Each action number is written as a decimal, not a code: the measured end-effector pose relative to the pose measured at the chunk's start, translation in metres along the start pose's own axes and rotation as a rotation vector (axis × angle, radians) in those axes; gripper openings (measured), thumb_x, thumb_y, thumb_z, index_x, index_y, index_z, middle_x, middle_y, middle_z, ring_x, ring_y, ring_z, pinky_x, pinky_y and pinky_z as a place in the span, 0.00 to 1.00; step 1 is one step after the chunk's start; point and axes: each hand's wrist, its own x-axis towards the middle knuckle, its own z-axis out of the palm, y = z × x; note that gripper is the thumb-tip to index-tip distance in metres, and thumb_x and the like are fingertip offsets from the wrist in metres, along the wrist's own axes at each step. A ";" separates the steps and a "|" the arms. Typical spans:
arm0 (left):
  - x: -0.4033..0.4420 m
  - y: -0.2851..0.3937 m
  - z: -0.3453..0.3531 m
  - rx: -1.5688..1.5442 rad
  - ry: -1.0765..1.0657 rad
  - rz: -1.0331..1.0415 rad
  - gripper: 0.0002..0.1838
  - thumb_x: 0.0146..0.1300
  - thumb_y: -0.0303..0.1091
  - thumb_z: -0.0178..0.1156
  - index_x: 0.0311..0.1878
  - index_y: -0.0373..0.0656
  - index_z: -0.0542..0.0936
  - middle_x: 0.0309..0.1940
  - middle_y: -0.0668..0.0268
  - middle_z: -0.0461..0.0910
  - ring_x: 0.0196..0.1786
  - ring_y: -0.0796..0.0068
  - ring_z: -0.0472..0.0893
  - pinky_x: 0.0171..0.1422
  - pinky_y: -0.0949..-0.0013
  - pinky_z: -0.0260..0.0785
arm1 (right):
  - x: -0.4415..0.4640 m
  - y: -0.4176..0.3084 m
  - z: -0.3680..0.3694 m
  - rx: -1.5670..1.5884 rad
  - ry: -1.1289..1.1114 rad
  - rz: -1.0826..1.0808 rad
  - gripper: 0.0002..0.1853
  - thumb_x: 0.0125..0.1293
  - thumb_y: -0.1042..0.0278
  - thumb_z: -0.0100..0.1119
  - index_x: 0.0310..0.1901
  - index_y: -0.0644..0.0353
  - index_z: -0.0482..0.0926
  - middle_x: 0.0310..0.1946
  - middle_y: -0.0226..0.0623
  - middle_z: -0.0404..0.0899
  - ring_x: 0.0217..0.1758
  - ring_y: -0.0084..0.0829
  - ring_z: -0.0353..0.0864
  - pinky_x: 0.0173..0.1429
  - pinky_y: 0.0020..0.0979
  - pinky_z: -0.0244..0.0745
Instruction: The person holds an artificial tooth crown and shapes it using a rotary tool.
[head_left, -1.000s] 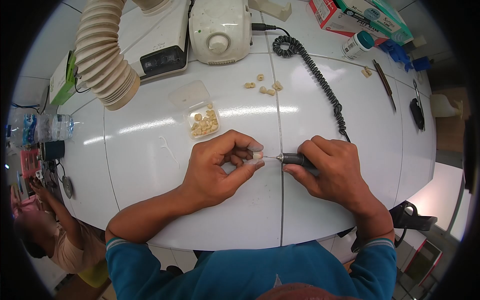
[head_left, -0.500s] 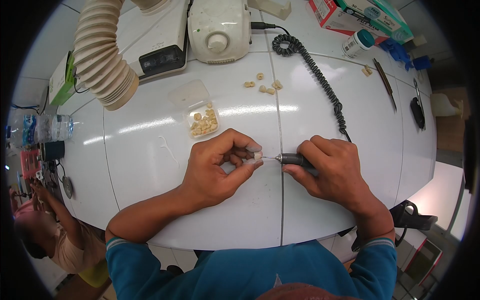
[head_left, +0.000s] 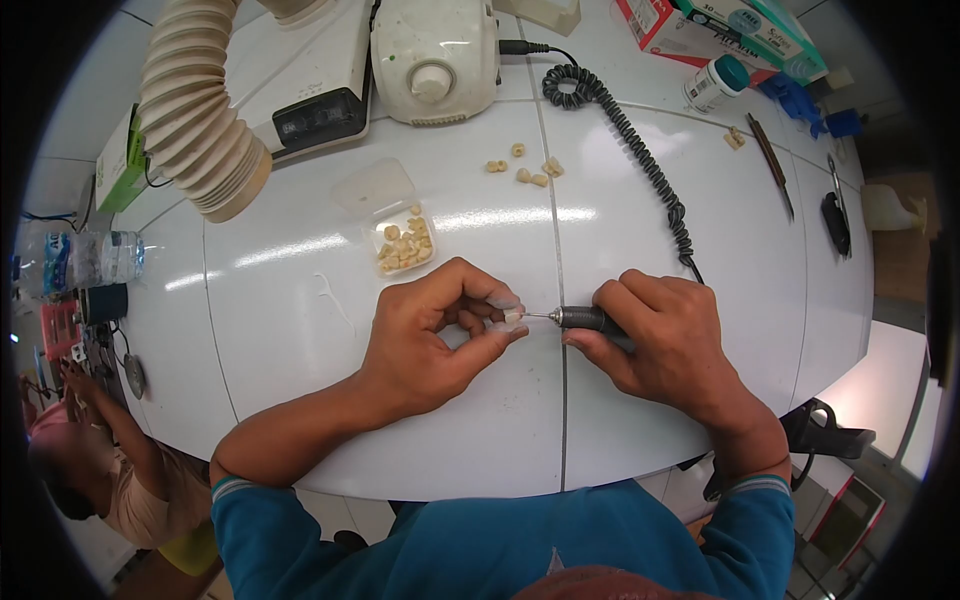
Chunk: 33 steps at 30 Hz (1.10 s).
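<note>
Between the thumb and fingers of my left hand (head_left: 430, 335) is a small off-white dental crown (head_left: 513, 317). My right hand (head_left: 665, 340) is wrapped round a black rotary handpiece (head_left: 583, 318), held level and pointing left. Its thin metal bur (head_left: 537, 315) reaches the crown; exact contact is too small to make out. Beyond my left hand stands a clear plastic box (head_left: 428, 262) with its lid open, holding several yellowish tooth-shaped pieces (head_left: 404, 244). More such pieces (head_left: 532, 178) lie loose on the white table (head_left: 470, 440).
A ribbed suction hose (head_left: 200, 120) hangs at the back left. The handpiece's control unit (head_left: 432, 75) has a coiled black cord (head_left: 640, 150) leading from it. At the right lie a brown pointed tool (head_left: 770, 168) and a white bottle (head_left: 716, 84). Another person (head_left: 130, 470) sits at the far left.
The crown has turned slightly in my left fingers, and the bur has shifted a little to the left. Both hands otherwise keep nearly the same place.
</note>
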 end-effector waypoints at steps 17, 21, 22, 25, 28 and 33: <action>-0.001 0.002 0.002 -0.043 0.019 -0.066 0.13 0.72 0.16 0.73 0.54 0.34 0.82 0.51 0.56 0.90 0.57 0.70 0.93 0.61 0.69 0.88 | 0.000 -0.001 0.000 -0.011 -0.011 0.004 0.21 0.72 0.44 0.81 0.39 0.54 0.85 0.25 0.28 0.74 0.21 0.29 0.78 0.28 0.35 0.70; -0.001 0.004 0.003 -0.037 0.027 -0.074 0.13 0.72 0.15 0.74 0.54 0.34 0.82 0.50 0.57 0.90 0.55 0.71 0.93 0.60 0.69 0.88 | 0.000 -0.001 0.000 -0.011 -0.011 0.003 0.21 0.72 0.44 0.80 0.39 0.53 0.85 0.25 0.28 0.73 0.21 0.29 0.77 0.27 0.35 0.69; -0.001 0.005 0.003 -0.036 0.030 -0.078 0.13 0.72 0.16 0.74 0.54 0.34 0.83 0.49 0.58 0.90 0.54 0.71 0.93 0.60 0.69 0.88 | 0.000 -0.001 0.000 -0.012 -0.008 0.002 0.21 0.72 0.44 0.80 0.39 0.53 0.85 0.25 0.28 0.73 0.21 0.29 0.77 0.27 0.35 0.69; 0.000 0.005 0.004 -0.046 0.035 -0.083 0.13 0.71 0.16 0.75 0.54 0.34 0.83 0.49 0.58 0.90 0.54 0.72 0.93 0.60 0.69 0.88 | 0.000 -0.002 0.000 -0.017 -0.006 0.002 0.21 0.72 0.44 0.80 0.40 0.53 0.86 0.25 0.28 0.74 0.21 0.28 0.77 0.27 0.35 0.69; 0.000 0.004 0.004 -0.046 0.039 -0.080 0.12 0.71 0.16 0.75 0.53 0.34 0.83 0.48 0.58 0.90 0.53 0.72 0.93 0.60 0.70 0.88 | 0.000 -0.002 0.000 -0.023 -0.014 0.004 0.21 0.72 0.43 0.80 0.39 0.53 0.85 0.25 0.28 0.73 0.22 0.29 0.77 0.27 0.35 0.69; -0.001 0.003 0.004 -0.048 0.041 -0.075 0.12 0.71 0.16 0.75 0.53 0.34 0.83 0.48 0.58 0.90 0.53 0.73 0.93 0.60 0.70 0.88 | 0.000 -0.001 0.000 -0.019 -0.008 0.004 0.21 0.72 0.43 0.80 0.39 0.53 0.84 0.25 0.28 0.74 0.21 0.29 0.77 0.27 0.35 0.69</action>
